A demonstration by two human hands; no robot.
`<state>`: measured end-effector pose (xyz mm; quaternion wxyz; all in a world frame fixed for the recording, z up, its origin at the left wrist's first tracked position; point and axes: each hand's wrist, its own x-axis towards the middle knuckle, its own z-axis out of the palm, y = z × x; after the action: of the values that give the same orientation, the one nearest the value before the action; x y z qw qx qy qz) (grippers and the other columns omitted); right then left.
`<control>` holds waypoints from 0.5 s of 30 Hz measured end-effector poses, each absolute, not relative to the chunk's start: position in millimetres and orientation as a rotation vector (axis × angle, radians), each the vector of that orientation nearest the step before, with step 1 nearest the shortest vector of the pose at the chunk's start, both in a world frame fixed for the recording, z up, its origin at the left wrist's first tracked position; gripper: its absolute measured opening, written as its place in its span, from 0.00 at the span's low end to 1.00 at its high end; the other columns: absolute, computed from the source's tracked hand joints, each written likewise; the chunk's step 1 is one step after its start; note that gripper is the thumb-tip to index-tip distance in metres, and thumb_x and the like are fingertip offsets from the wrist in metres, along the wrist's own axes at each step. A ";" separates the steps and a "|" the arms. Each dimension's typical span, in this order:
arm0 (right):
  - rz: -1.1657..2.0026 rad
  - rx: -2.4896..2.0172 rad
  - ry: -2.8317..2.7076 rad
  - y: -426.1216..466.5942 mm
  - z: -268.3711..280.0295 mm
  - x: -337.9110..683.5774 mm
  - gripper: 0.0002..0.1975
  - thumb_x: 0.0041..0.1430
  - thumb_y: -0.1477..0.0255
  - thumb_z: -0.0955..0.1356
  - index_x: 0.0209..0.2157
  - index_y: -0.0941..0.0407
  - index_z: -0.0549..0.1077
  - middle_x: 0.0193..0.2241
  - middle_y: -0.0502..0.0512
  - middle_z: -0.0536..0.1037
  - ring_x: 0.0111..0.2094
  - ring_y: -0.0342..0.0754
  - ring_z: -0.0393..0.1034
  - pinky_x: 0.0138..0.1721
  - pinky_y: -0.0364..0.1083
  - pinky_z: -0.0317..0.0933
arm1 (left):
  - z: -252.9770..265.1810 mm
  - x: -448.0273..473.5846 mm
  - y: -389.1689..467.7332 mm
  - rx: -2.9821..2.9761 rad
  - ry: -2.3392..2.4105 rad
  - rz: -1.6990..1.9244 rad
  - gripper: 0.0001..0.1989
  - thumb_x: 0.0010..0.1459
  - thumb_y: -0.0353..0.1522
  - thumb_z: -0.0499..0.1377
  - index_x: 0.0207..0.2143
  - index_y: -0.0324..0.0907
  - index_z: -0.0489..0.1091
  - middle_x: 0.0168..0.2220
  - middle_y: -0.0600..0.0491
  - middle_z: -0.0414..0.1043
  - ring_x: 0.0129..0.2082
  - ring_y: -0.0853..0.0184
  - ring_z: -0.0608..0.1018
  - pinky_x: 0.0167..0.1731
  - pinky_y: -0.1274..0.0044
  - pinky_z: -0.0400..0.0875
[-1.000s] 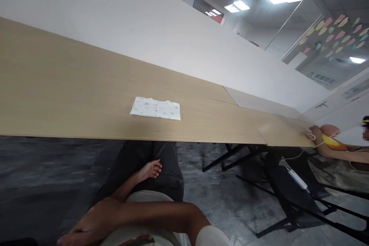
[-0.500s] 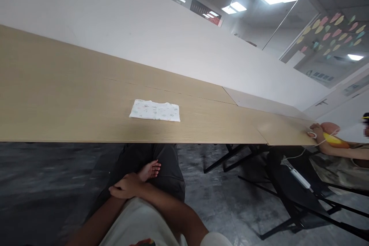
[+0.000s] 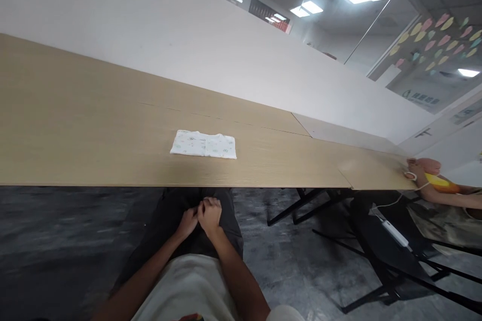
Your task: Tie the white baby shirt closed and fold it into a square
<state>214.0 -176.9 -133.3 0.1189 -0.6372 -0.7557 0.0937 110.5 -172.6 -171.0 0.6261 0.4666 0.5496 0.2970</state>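
Note:
My left hand (image 3: 187, 223) rests on my dark trousers, its fingers curled in and touching my right hand. Loosely balled, my right hand (image 3: 210, 214) sits beside it in my lap; nothing shows in either hand. Above them on the table lies a folded white garment (image 3: 203, 144) with small pale prints and a shallow dip in its far edge, like a neckline. It lies flat near the front edge, apart from both hands.
The long wood-toned table (image 3: 94, 125) runs along a white wall (image 3: 226, 45) with glass above. At the far right, another person's arm (image 3: 439, 195) reaches the table's end. A black folding chair (image 3: 391, 246) holds a white power strip (image 3: 394, 233) with a cable.
My right hand has let go of my left wrist and moved up and right. My left hand has turned from open to curled, and the two now meet in my lap. The garment has stayed put.

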 end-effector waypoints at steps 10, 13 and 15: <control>0.306 -2.206 -2.238 -169.3 -150.3 215.5 0.40 0.62 0.57 0.66 0.69 0.55 0.49 0.70 0.68 0.34 0.70 0.73 0.33 0.60 0.77 0.33 | -166.9 83.8 -169.5 2.040 2.186 0.175 0.38 0.55 0.45 0.61 0.67 0.48 0.57 0.70 0.35 0.44 0.66 0.31 0.51 0.55 0.43 0.50; 0.299 -2.211 -2.258 -167.6 -153.1 214.6 0.40 0.62 0.58 0.66 0.69 0.55 0.48 0.70 0.69 0.33 0.69 0.73 0.32 0.60 0.78 0.34 | -166.5 85.7 -169.6 2.058 2.168 0.080 0.39 0.57 0.46 0.59 0.68 0.50 0.53 0.70 0.34 0.40 0.66 0.32 0.50 0.53 0.45 0.54; 0.297 -2.212 -2.262 -167.4 -153.6 215.4 0.39 0.62 0.58 0.66 0.69 0.55 0.48 0.70 0.69 0.33 0.70 0.73 0.33 0.60 0.77 0.35 | -165.6 85.9 -169.8 2.058 2.159 0.061 0.38 0.58 0.45 0.58 0.68 0.49 0.52 0.71 0.35 0.40 0.66 0.33 0.50 0.53 0.46 0.56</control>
<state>215.4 -167.4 -153.6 -0.0178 -0.6960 -0.7117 0.0935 85.9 -169.8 -165.6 0.0789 0.6876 0.7215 0.0203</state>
